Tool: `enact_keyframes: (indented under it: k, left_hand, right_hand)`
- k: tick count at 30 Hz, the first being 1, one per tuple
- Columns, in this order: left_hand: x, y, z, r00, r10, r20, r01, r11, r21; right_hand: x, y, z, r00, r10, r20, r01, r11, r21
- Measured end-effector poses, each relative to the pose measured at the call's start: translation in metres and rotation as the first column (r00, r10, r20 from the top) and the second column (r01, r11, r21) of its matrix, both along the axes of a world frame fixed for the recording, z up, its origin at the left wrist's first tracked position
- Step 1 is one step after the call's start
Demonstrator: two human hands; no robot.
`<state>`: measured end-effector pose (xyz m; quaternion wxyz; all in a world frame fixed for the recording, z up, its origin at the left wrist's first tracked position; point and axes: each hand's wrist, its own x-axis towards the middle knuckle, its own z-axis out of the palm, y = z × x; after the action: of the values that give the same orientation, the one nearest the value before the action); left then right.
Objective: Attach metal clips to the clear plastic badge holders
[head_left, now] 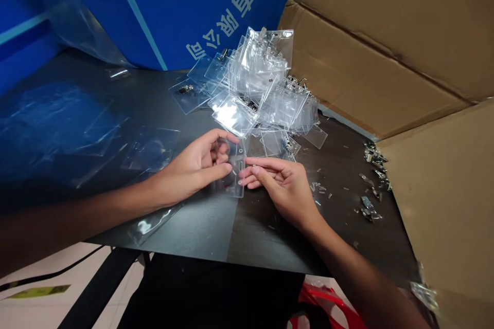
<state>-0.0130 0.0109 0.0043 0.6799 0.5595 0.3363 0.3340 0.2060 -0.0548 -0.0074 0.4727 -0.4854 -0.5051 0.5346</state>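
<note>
My left hand (210, 159) is closed on a clear plastic badge holder (237, 187), thumb in front and fingers behind it. The holder stands upright over the dark table, its slotted and punched edge facing right. At that edge, my right hand (280, 180) has thumb and fingers pinched together, the index fingertip against the plastic. A tiny shiny bit shows by its fingertips, too small to name. Just behind both hands rises a large heap of clear badge holders (254, 69), many with metal clips (186, 89) on them.
Loose metal clips with clear straps (368, 209) lie along the right side of the table (270, 247). Small clear scraps (318, 187) are scattered right of my hands. Clear plastic sleeves (150, 146) lie at left. A blue printed panel (173, 5) and cardboard (386, 25) wall the back and right.
</note>
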Motion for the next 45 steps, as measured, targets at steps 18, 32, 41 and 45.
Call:
enact_keyframes:
  k: [18,32,41,45]
  left_hand:
    - [-0.002,-0.001,0.001,0.993,0.004,0.117,0.006,0.996,-0.088]
    - [-0.002,0.003,-0.003,0.994,-0.081,0.078,0.08,0.997,0.016]
    - [0.0,0.006,-0.002,0.994,-0.103,0.04,0.096,0.985,0.144]
    - [0.0,0.005,-0.001,0.994,-0.11,0.024,0.105,0.981,0.161]
  right_hand:
    - [0.001,0.001,0.004,0.997,0.073,0.026,-0.073,0.997,0.005]
    - [-0.001,-0.002,0.007,0.995,0.086,-0.043,-0.089,0.992,-0.09]
    - [0.001,-0.001,0.006,0.993,0.098,-0.069,-0.103,0.993,-0.063]
    - [0.002,-0.001,0.004,0.99,0.106,-0.096,-0.112,0.992,-0.062]
